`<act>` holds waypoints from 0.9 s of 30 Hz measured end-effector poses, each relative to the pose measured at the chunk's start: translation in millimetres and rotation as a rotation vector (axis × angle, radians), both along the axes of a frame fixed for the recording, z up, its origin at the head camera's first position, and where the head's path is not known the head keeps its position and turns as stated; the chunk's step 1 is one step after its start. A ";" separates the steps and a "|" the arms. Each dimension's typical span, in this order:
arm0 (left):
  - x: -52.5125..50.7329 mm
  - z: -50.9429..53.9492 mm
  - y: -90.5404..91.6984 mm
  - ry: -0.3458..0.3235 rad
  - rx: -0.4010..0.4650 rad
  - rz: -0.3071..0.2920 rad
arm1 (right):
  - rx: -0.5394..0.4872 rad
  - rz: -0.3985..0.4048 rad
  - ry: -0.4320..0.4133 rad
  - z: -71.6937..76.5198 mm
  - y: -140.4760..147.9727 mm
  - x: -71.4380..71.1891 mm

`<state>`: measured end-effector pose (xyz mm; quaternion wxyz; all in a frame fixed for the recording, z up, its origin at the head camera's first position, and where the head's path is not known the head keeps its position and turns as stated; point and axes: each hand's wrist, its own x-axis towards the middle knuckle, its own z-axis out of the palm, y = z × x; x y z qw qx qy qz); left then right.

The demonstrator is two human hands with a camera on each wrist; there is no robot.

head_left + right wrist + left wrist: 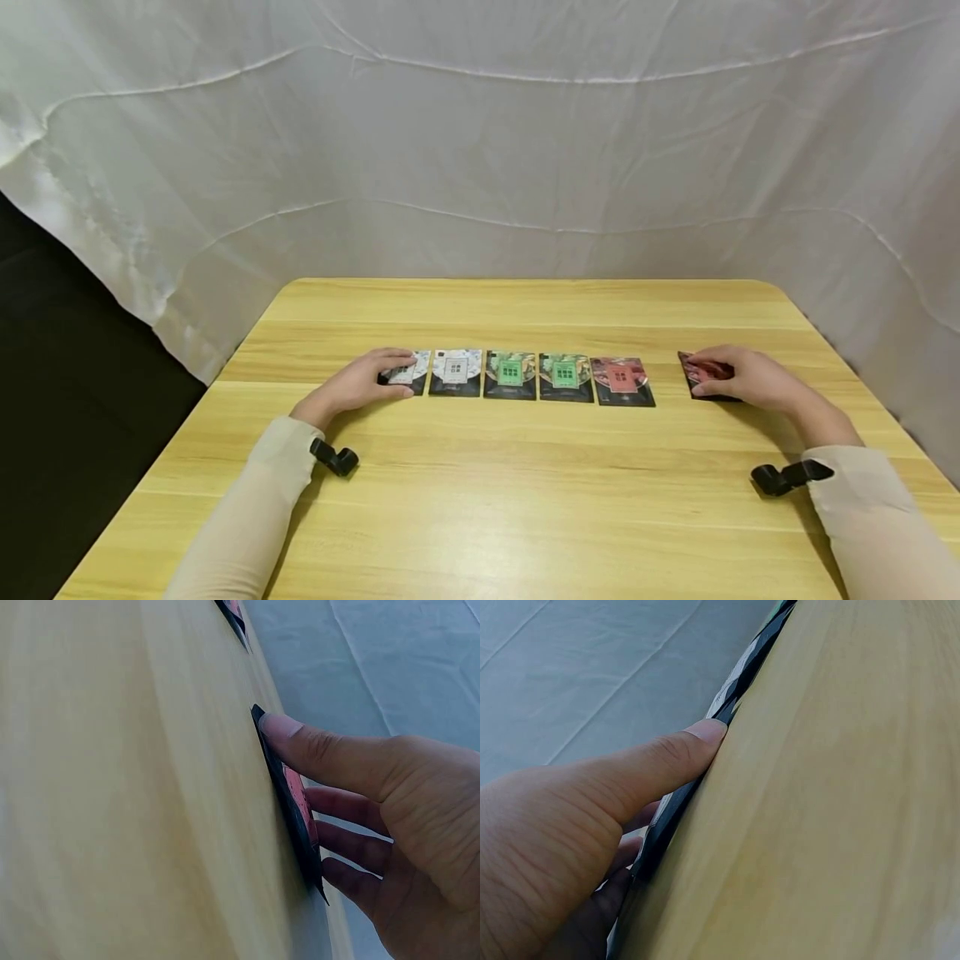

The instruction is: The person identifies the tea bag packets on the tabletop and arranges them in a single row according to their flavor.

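Note:
My left hand (358,385) grips the leftmost white-and-black packet (417,371) of a row on the table. In the left wrist view the thumb lies along the near edge of this packet (662,834); other fingers are at its far side, partly hidden. Off the row's right end, my right hand (768,387) holds a red-and-black packet (707,372) between thumb and fingers. In the right wrist view the thumb is on one end of that red packet (296,796). Whether it is lifted off the table I cannot tell.
Between the hands, the row continues with a second white packet (456,372), two green ones, including a green packet (511,375), and another red packet (623,382). They lie flat on a wooden table (480,492). A pale curtain (480,150) hangs behind it.

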<state>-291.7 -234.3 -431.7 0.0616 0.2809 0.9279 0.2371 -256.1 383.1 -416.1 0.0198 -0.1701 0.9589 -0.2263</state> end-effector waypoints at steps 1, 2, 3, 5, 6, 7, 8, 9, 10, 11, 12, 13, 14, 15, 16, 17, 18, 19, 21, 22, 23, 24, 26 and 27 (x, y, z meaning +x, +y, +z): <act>0.2 0.1 -0.1 -0.001 0.000 0.001 | 0.006 -0.002 -0.005 0.3 -1.6 0.4; 0.4 0.2 -0.1 -0.002 0.002 0.002 | 0.010 -0.005 -0.008 0.6 -3.3 0.7; 0.6 0.2 -0.1 -0.003 0.003 0.002 | 0.015 -0.006 -0.011 0.9 -5.0 1.2; 0.9 0.3 0.0 -0.003 0.002 0.003 | 0.024 0.000 -0.015 1.0 -8.5 1.8; 0.9 0.2 0.0 -0.005 0.003 0.004 | 0.027 0.003 -0.016 0.8 -9.9 2.0; 1.0 0.2 0.1 -0.005 0.003 0.004 | 0.031 0.002 -0.015 1.1 -11.6 2.5; 1.0 0.1 0.0 -0.005 0.004 0.004 | 0.036 -0.001 -0.013 1.2 -13.2 2.9; 0.9 0.1 0.0 -0.004 0.003 0.004 | 0.038 0.004 -0.013 1.4 -14.8 3.3; 0.9 0.1 0.0 -0.004 0.002 0.004 | 0.039 0.008 -0.013 1.5 -16.2 3.4; 0.9 0.1 -0.1 -0.005 0.003 0.005 | 0.043 0.011 -0.012 1.9 -17.8 3.8; 0.9 0.1 -0.1 -0.004 0.003 0.005 | 0.040 0.008 -0.013 2.3 -19.3 4.0; 0.9 0.2 -0.2 -0.003 0.004 0.005 | 0.041 0.010 -0.011 2.9 -21.0 4.2; 0.9 0.2 -0.3 -0.002 0.005 0.004 | 0.041 0.016 -0.010 3.1 -22.2 4.2; 0.9 0.2 -0.3 -0.002 0.005 0.003 | 0.042 0.025 -0.010 3.7 -23.6 4.4; 1.1 0.3 -0.2 -0.004 0.004 0.004 | 0.046 0.025 -0.010 4.0 -24.8 4.3; 1.2 0.4 -0.2 -0.005 0.005 0.004 | 0.049 0.028 -0.010 4.4 -26.1 4.5; 1.3 0.5 -0.1 -0.004 0.005 0.004 | 0.051 0.030 -0.009 4.7 -27.0 4.5; 1.2 0.5 -0.2 -0.004 0.005 0.003 | 0.053 0.035 -0.007 5.1 -28.1 4.4; 1.0 0.5 -0.1 -0.002 0.001 0.004 | 0.058 0.041 -0.007 5.1 -29.9 4.4; 1.0 0.7 0.0 -0.002 0.001 0.004 | 0.060 0.040 -0.007 4.7 -30.4 4.1; 0.9 0.8 0.0 -0.001 0.001 0.004 | 0.062 0.040 -0.005 4.4 -30.8 3.8; 0.7 0.8 0.1 0.000 0.001 0.004 | 0.062 0.040 -0.004 4.1 -31.3 3.6; 0.7 1.2 0.4 -0.002 0.002 0.004 | 0.067 0.041 -0.004 3.2 -32.0 3.4; 0.8 1.3 0.5 -0.004 0.002 0.005 | 0.069 0.038 -0.003 2.9 -32.4 3.4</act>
